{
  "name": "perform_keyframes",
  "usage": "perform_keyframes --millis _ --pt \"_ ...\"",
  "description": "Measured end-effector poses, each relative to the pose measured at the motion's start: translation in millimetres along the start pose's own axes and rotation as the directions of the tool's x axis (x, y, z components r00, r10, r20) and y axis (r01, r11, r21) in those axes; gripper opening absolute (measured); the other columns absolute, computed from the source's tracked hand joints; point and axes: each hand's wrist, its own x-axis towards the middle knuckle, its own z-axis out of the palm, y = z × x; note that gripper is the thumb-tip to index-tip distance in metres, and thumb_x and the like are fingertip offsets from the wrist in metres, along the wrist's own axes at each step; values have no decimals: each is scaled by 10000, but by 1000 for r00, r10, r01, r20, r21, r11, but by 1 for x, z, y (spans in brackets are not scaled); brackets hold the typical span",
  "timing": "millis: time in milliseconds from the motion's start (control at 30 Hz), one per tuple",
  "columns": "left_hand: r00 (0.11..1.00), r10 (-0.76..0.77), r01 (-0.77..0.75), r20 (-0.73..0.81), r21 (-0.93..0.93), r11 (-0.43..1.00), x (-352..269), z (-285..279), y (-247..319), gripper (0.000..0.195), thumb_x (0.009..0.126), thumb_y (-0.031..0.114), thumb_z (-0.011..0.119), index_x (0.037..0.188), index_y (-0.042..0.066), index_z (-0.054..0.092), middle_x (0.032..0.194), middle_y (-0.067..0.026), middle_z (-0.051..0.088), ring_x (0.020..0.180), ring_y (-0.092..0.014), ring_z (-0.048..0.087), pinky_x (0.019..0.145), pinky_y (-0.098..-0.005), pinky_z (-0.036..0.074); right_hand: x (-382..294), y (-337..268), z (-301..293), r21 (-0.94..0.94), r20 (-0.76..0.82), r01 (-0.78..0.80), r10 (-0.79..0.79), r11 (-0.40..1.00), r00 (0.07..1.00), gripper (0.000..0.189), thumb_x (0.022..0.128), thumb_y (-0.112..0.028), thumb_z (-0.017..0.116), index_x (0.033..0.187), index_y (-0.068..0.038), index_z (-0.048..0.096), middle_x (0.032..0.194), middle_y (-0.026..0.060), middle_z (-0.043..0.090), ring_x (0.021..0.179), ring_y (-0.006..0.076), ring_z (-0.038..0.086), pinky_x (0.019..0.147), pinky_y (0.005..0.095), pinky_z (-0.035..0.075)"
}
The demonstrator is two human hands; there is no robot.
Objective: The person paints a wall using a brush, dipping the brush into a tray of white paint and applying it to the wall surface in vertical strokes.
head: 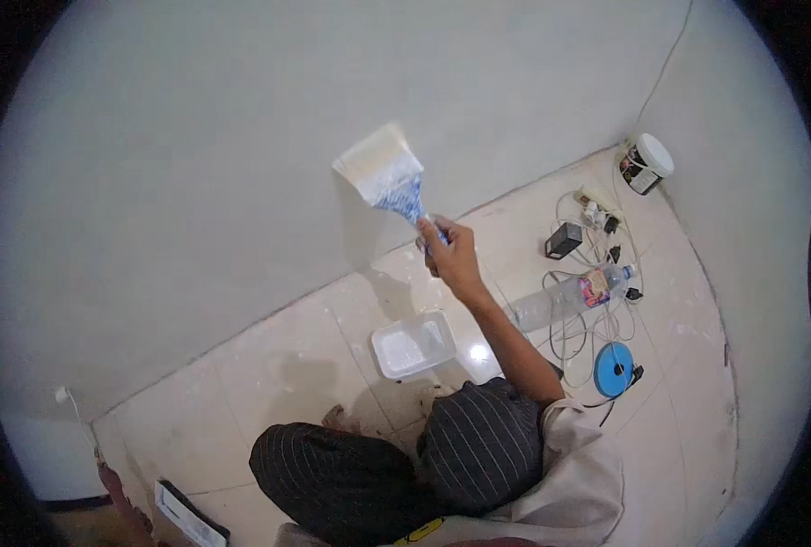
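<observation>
My right hand (450, 253) grips the handle of a wide flat paintbrush (385, 164). The bristles are pale and white-coated, and white smears cover the blue part near the handle. The brush is up in front of a pale wall (207, 171); I cannot tell whether its tip touches it. Below my forearm, a white plastic tub (395, 362) with whitish contents stands on the tiled floor. My left hand is out of view. Dark striped cloth (337, 478) covers my bent knees, and part of a foot (340, 418) shows beyond them.
Right of my arm lie a clear plastic bottle (549, 304), tangled cables, a black power adapter (563, 241) and a blue disc (613, 369). A lidded bucket (646, 164) stands in the corner. At lower left, another person's arm (121, 496) holds a thin-handled tool against the wall, near a black-edged object (190, 516).
</observation>
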Motion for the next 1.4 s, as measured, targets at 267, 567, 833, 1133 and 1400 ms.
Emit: perform_keyframes --millis 267,567,833,1133,1400 --pt "1000 -21 21 13 -8 1000 -6 -13 16 367 923 324 568 1146 34 537 931 -179 632 842 -361 603 778 -464 469 -34 58 -52 -221 -160 -144 110 964 981 359 965 -297 602 763 -3 647 563 8 530 436 69 470 387 262 364" --pt "996 -84 82 -31 -67 994 -28 -57 80 342 944 311 537 1138 29 534 874 -188 643 777 -364 621 735 -460 485 -57 -25 -151 -156 -303 -274 218 949 928 332 934 -236 627 743 33 650 549 48 557 396 109 482 355 288 372" --pt "983 -40 8 -177 -180 984 8 -160 132 322 963 300 510 1130 26 531 823 -197 652 719 -366 638 697 -457 499 -81 -165 -172 57 -266 -130 141 990 954 274 945 -212 628 750 -30 562 567 -15 470 396 52 396 336 234 261" --pt "996 69 -74 -60 -83 994 99 -327 223 287 967 243 538 1167 41 576 997 -153 677 941 -280 641 856 -403 485 -154 -223 -145 148 -172 -46 72 988 983 228 963 -216 615 809 -66 537 613 -2 503 391 43 336 339 214 215" --pt "982 75 -68 172 -50 996 110 -359 329 396 975 319 540 1255 40 560 1118 -186 668 1008 -290 639 900 -397 484 -174 -263 -80 178 -157 52 -24 983 987 244 976 -215 598 794 -57 562 608 -11 493 385 34 333 344 212 204"
